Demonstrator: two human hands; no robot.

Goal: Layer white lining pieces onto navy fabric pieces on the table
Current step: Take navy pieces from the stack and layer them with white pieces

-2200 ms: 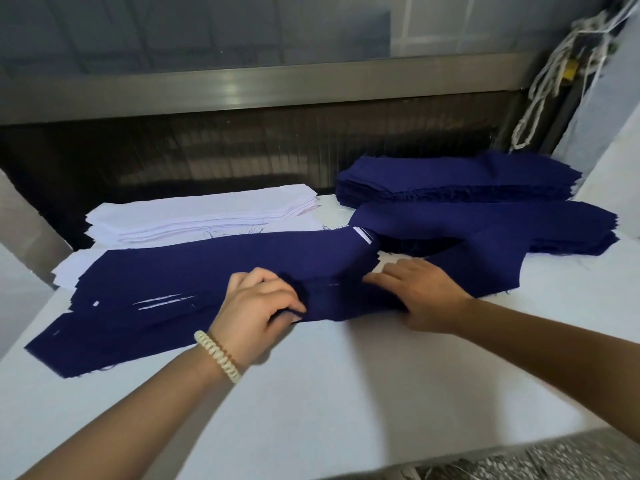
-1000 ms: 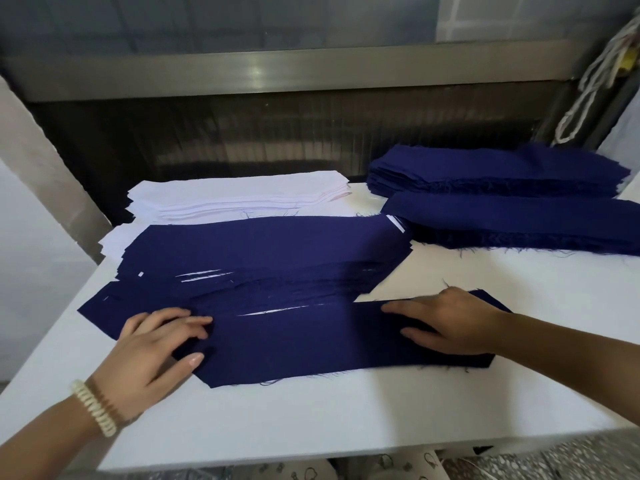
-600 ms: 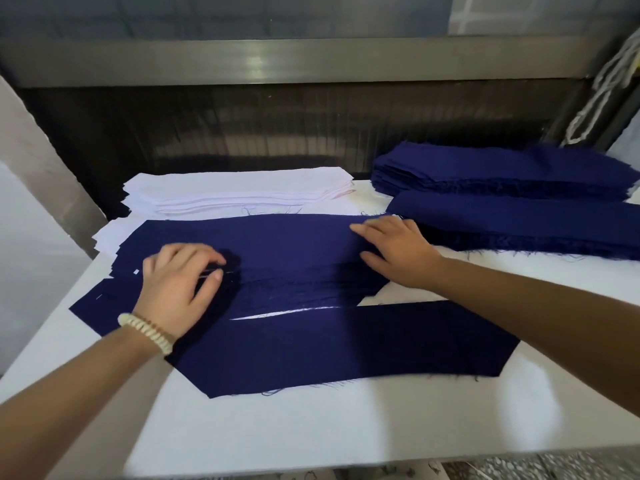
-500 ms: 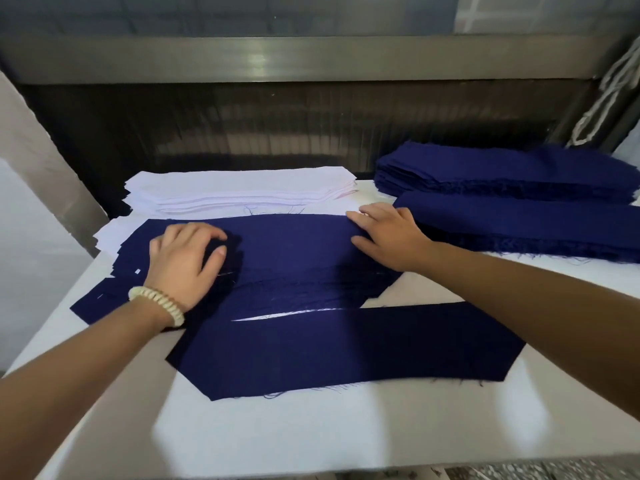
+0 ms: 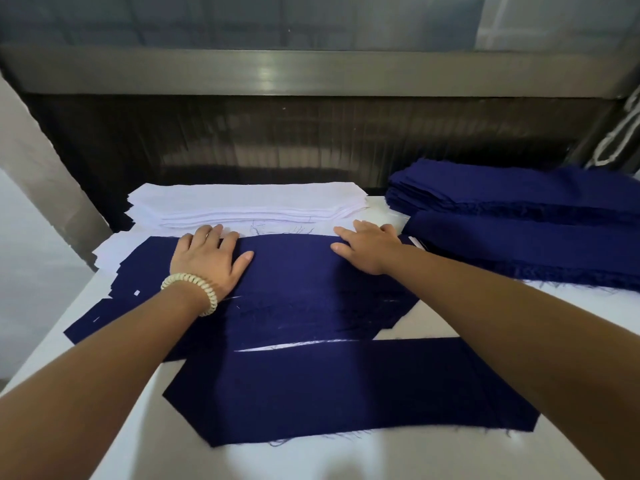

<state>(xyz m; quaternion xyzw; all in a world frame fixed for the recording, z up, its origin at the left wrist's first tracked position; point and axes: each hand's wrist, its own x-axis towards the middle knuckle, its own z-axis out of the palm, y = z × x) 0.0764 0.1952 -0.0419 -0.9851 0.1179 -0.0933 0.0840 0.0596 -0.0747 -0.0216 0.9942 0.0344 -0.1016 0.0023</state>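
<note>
White table (image 5: 346,459), frayed navy piece (image 5: 346,393), flat hands on navy stack (image 5: 294,271)

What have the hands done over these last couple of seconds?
The left hand and right hand laid one navy piece flat in front, let go, then reached to the far edge of the navy pile, beside the white lining stack, resting there. The navy stacks at right stayed put.

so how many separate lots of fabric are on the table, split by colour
navy: 4 (front single piece, fanned pile, back right stack, front right stack)
white: 2 (lining stack, flat white layer showing from under the fanned pile)
total: 6
</note>
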